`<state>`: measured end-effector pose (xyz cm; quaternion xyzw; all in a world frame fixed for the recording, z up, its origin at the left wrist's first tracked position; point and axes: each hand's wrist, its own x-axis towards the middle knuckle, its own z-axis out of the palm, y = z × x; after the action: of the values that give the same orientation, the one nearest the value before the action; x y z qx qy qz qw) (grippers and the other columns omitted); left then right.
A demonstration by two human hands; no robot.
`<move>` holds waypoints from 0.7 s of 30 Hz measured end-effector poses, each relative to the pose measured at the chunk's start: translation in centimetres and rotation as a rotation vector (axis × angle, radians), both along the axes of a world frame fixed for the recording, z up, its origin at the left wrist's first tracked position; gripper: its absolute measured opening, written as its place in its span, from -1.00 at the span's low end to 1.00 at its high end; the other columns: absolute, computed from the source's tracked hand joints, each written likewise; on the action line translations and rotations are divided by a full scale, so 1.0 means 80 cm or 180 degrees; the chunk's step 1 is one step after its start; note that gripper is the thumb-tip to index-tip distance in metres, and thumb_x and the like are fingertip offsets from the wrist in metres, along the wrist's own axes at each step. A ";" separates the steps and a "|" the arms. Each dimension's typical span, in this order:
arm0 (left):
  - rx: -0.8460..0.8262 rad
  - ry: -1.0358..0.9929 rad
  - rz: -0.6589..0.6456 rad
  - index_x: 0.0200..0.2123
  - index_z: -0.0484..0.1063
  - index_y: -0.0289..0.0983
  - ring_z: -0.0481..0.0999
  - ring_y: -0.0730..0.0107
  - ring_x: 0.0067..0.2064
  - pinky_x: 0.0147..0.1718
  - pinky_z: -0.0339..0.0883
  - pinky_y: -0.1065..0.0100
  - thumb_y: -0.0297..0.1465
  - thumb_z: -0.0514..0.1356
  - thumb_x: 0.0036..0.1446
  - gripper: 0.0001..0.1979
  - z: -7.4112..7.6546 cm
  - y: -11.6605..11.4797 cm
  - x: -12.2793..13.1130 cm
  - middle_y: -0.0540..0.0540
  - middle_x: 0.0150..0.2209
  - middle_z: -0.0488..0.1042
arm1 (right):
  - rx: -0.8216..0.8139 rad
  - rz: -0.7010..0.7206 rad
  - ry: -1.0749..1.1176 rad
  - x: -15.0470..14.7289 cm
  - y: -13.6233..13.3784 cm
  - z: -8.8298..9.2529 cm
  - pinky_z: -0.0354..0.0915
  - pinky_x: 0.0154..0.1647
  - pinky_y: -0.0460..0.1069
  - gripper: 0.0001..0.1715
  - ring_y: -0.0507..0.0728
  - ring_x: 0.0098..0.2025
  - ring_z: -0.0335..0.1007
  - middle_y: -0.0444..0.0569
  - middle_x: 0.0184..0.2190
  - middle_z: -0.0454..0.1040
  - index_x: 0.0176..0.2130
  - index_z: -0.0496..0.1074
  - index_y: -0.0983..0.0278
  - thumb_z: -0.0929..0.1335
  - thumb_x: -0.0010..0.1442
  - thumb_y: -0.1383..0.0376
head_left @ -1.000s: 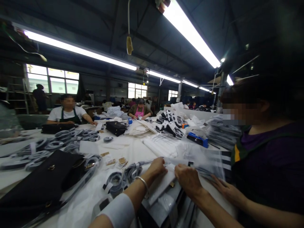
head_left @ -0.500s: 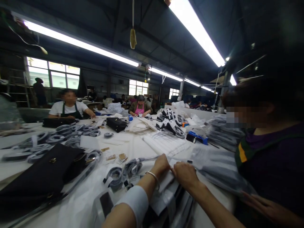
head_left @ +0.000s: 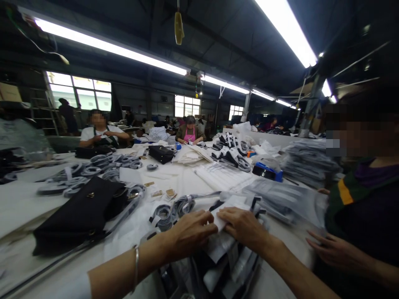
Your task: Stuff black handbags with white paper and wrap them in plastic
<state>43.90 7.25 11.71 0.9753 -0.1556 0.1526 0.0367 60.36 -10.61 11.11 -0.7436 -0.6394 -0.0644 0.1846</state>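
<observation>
A dark bag (head_left: 199, 270) partly covered with white wrapping and clear plastic lies on the table right in front of me. Over its top runs a white wrapping sheet (head_left: 232, 205). At the sheet's left edge, the fingers of my left hand (head_left: 195, 227) are bent and closed on it. My right hand (head_left: 245, 226) presses the sheet from the other side, fingers folded over it and thumb underneath. A bracelet circles my left wrist. Coiled straps (head_left: 162, 216) in grey wrap lie just beyond my left hand. The lower part of the bag is hidden by my forearms.
Left of me lies a black handbag (head_left: 84, 207), with many wrapped strap coils (head_left: 93, 166) behind it. On the right, a co-worker's hand (head_left: 336, 249) is close to my right arm, beside a plastic-wrapped pile (head_left: 280, 199). Other people sit across the table.
My hands have drawn slightly apart, and the white sheet now shows between them. My left forearm lies flatter across the view. The co-worker's hand at right has lifted.
</observation>
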 end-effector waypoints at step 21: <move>0.1052 -0.0613 0.0129 -0.27 0.43 -0.30 0.49 0.28 -0.29 -0.46 0.33 0.30 -0.44 0.12 0.32 -0.89 -0.043 -0.020 0.042 -0.11 -0.28 0.49 | 0.0763 -0.0624 0.1255 -0.003 0.004 -0.026 0.34 0.12 0.10 -0.63 0.22 0.01 0.51 0.05 -0.06 0.60 -0.03 0.58 0.24 0.27 0.28 0.27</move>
<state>47.24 5.64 8.24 0.9519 -0.1617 0.2183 -0.1421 60.15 -10.32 9.05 -0.7731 -0.5037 -0.0111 0.3854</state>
